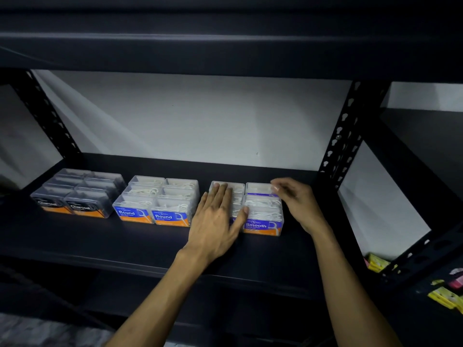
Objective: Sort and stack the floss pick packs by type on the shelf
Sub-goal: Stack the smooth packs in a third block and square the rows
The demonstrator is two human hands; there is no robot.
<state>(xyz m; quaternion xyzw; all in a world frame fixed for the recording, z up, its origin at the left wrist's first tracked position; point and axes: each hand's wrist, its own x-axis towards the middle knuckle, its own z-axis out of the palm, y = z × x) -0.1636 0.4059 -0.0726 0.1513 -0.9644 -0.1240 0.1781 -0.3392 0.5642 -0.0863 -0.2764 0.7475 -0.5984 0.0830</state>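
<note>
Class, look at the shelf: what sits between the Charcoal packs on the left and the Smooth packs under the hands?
The Round packs, blue-labelled and grouped together, sit between the Charcoal packs and the Smooth packs, as the head view shows.

Stockroom or shop storage area. Evidence: black slotted-upright metal shelf against a plain white wall; identical clear plastic floss pick packs grouped by label, Charcoal, Round, Smooth. Further small yellow packaged goods on neighbouring shelving at right.

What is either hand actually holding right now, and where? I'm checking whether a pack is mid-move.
Nothing is lifted. The left hand lies flat on top of the Smooth packs; the right hand touches their back right corner, its grip too blurred to tell.
</note>
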